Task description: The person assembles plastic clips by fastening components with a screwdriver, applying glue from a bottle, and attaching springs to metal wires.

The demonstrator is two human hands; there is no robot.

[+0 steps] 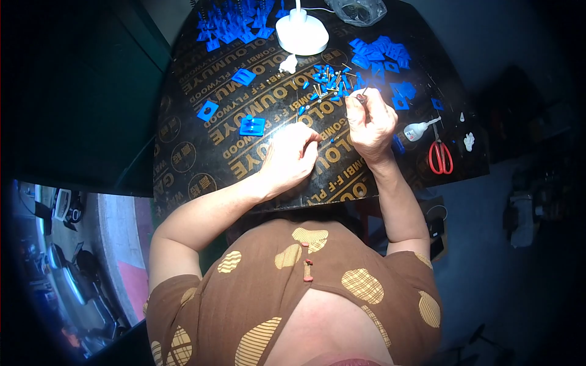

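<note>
My left hand [292, 154] rests low over the dark tabletop with thumb and fingers pinched together. Whatever is between its fingertips is too small to make out. To its right, my right hand [371, 125] is raised, its fingers closed around a small dark thing with a thin tip [362, 97] whose kind I cannot tell. Just beyond both hands lies a loose pile of small blue plastic pieces and brass-coloured pins [332, 82]. A square blue plate with a raised knob [251, 125] sits left of my left hand.
Blue square plates [207, 111] lie at left, and more are heaped [381, 52] at far right. Blue assembled pieces [235, 24] stand at far left beside a white lamp base [301, 35]. Red-handled scissors [440, 157] and a small white squeeze bottle [417, 130] lie at right.
</note>
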